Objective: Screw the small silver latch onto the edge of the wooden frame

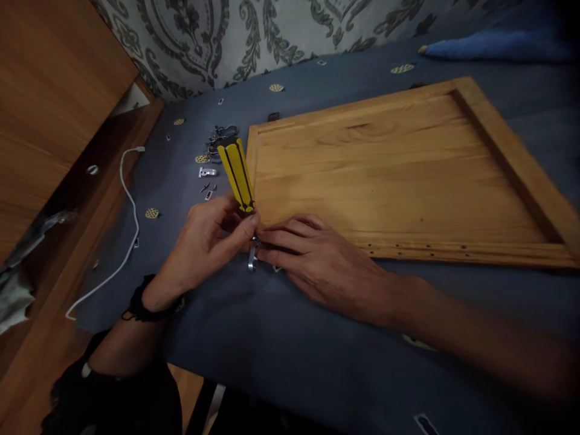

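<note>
A yellow and black screwdriver (236, 173) stands tilted at the near left corner of a wooden cabinet door (389, 175) that lies flat on a blue cloth. My left hand (203, 248) is closed around the screwdriver's lower end. My right hand (312, 257) lies beside it, its fingers pressed on a small metal hinge piece (252, 257) at the door's corner. The two hands touch at the fingertips. The screwdriver's tip is hidden between them.
Several loose metal fittings and screws (212, 163) lie on the blue cloth (272, 338) left of the door. A white cable (129, 211) runs along the cloth's left edge. Wooden furniture (49, 103) stands at the left. Patterned fabric (235, 36) lies behind.
</note>
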`<act>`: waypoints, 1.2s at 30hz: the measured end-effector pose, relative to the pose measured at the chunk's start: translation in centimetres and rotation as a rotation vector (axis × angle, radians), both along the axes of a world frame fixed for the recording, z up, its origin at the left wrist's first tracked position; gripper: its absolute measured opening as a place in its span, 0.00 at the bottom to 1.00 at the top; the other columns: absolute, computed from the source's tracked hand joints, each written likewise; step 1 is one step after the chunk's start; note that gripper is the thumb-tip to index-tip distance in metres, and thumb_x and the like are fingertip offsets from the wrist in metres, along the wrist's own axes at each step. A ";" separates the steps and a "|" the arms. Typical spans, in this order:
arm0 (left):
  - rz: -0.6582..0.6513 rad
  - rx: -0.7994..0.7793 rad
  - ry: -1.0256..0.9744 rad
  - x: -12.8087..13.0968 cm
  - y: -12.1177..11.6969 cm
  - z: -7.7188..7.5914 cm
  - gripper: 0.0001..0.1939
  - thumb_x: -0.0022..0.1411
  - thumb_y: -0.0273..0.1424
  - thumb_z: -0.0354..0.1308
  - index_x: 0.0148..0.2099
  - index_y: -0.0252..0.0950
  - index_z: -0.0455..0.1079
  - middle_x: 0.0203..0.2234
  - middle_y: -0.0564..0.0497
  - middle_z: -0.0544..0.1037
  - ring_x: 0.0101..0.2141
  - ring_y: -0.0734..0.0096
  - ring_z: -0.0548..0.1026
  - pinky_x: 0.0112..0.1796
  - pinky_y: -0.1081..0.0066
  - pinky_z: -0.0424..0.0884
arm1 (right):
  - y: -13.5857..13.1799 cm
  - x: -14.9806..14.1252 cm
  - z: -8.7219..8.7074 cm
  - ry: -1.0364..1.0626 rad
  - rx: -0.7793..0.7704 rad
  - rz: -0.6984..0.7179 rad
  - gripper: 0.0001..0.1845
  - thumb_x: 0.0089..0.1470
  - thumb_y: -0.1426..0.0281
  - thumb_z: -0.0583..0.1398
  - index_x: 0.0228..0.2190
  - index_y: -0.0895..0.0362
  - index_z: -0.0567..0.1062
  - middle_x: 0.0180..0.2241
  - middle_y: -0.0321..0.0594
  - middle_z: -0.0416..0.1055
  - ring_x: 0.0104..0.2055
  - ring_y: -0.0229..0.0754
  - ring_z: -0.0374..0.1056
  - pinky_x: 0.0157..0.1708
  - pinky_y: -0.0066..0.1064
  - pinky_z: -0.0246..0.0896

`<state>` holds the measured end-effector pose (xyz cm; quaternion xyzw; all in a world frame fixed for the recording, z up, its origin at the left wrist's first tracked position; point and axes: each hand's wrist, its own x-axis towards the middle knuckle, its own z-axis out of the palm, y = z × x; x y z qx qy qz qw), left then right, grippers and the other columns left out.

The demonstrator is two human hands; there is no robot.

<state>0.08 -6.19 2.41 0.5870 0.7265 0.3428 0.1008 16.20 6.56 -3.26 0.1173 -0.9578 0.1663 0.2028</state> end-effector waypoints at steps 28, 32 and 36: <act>-0.068 -0.043 0.100 -0.7 -0.2 -0.3 0.13 0.71 0.39 0.52 0.39 0.35 0.68 0.26 0.52 0.75 0.24 0.74 0.71 0.25 0.71 0.63 | -0.2 -0.1 -0.4 0.088 0.026 -0.016 0.20 0.61 0.78 0.51 0.50 0.64 0.76 0.51 0.50 0.75 0.53 0.53 0.69 0.53 0.50 0.68; -0.074 -0.039 0.095 -0.6 -0.2 -0.1 0.11 0.70 0.38 0.52 0.39 0.36 0.68 0.24 0.54 0.73 0.22 0.75 0.69 0.23 0.72 0.62 | -0.2 -0.2 -0.5 0.094 0.015 -0.016 0.20 0.62 0.78 0.51 0.50 0.63 0.76 0.52 0.50 0.75 0.54 0.53 0.69 0.52 0.50 0.68; -0.084 -0.059 0.040 -0.5 -0.2 0.1 0.11 0.70 0.37 0.53 0.39 0.36 0.69 0.24 0.53 0.75 0.23 0.75 0.72 0.23 0.74 0.64 | -0.1 -0.1 -0.5 0.084 0.014 -0.020 0.21 0.63 0.77 0.50 0.53 0.61 0.75 0.52 0.49 0.74 0.55 0.51 0.69 0.54 0.49 0.67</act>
